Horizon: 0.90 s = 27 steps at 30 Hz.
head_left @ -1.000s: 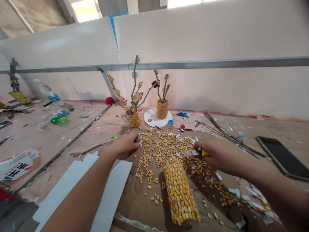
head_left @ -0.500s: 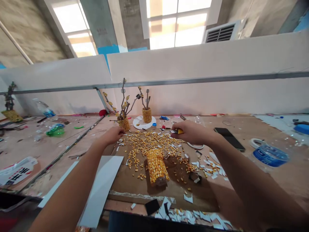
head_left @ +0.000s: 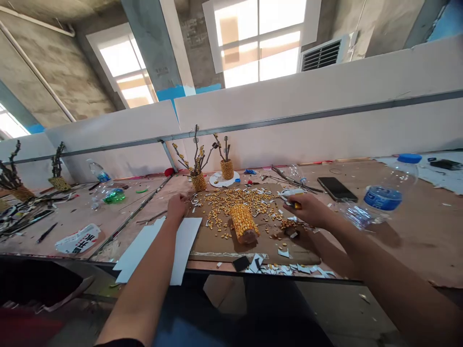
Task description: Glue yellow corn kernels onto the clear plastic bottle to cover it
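Note:
My left hand [head_left: 177, 206] is closed, fingertips down at the left edge of the brown cardboard [head_left: 210, 247]; what they grip, if anything, is hidden. In my right hand [head_left: 306, 209], closed at the board's far right, is what looks like a yellow utility knife [head_left: 297, 205], mostly covered by the fingers. Between the hands, a cylinder covered in corn kernels [head_left: 244, 222] lies on its side, its clear plastic end towards me. Loose corn kernels [head_left: 237, 197] are scattered behind and around it. White sheets [head_left: 187, 241] lie under my left forearm.
Two kernel-covered pots with twigs, one left [head_left: 198, 182] and one on a white disc [head_left: 217, 181], stand at the back. Right are a phone [head_left: 336, 188] and a plastic bottle [head_left: 383, 195]. White scraps [head_left: 300, 268] line the front edge, beside a black square [head_left: 241, 263].
The view has shifted, showing more of the left side and my legs. My right hand has moved right, away from the kernel pile. The kernel-covered cylinder still lies on the board.

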{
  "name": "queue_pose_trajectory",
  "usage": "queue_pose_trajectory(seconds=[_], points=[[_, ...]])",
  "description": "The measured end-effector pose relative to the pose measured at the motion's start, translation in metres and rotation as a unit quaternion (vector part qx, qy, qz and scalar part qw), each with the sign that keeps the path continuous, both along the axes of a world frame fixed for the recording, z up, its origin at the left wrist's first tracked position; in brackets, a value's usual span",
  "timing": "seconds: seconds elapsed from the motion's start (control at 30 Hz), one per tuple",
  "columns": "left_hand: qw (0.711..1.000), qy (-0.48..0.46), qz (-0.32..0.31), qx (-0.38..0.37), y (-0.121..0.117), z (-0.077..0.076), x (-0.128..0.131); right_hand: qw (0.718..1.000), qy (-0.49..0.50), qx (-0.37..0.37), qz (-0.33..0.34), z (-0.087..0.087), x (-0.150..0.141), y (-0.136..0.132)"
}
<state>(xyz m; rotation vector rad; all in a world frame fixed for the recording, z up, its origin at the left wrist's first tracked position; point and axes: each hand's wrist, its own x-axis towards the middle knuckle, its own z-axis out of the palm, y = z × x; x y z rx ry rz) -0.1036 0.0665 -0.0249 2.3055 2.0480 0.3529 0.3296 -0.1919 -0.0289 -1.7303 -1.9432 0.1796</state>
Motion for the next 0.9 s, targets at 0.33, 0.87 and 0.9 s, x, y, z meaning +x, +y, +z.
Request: queue_pose_trajectory(seconds=[0.33, 0.87, 0.9], points=[[0.998, -0.012, -0.047, 0.026, 0.003, -0.001, -0.012, 0.999, 0.011, 0.032, 0.042, -0.022, -0.005, 0.013], [0.953, 0.027, -0.268, -0.136, -0.021, -0.002, 0.028, 0.999, -0.031, 0.01, 0.015, -0.023, -0.014, 0.014], [0.955, 0.027, -0.265, -0.133, -0.022, -0.002, 0.029, 0.999, -0.032, 0.011, 0.014, -0.02, -0.015, 0.013]])
